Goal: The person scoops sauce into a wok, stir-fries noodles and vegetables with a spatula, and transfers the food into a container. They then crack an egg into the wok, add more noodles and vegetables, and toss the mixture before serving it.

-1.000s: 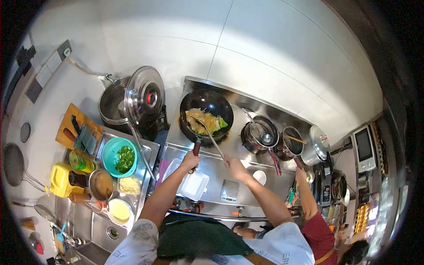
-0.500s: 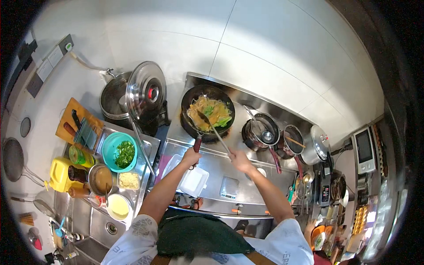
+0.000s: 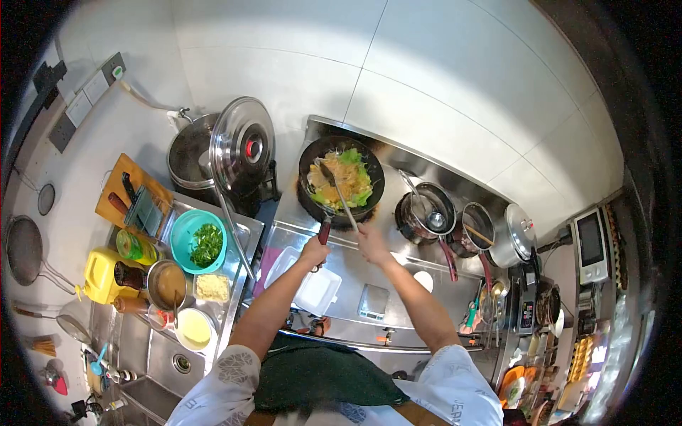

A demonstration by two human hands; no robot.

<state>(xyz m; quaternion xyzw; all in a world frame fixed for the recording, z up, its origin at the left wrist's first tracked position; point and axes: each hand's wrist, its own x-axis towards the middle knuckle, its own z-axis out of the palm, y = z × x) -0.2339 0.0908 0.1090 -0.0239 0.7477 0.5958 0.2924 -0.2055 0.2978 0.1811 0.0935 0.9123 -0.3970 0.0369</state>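
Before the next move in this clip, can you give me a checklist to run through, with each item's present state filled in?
1. Left hand closed around the wok handle: ok.
2. Right hand gripping the spatula by its handle: ok.
3. Spatula's head down in the food: ok.
4. Food inside the wok, none seen over the rim: ok.
5. White foam container open, nearer the person than the wok: ok.
6. Burner flame under the wok: cannot tell, hidden from this view.
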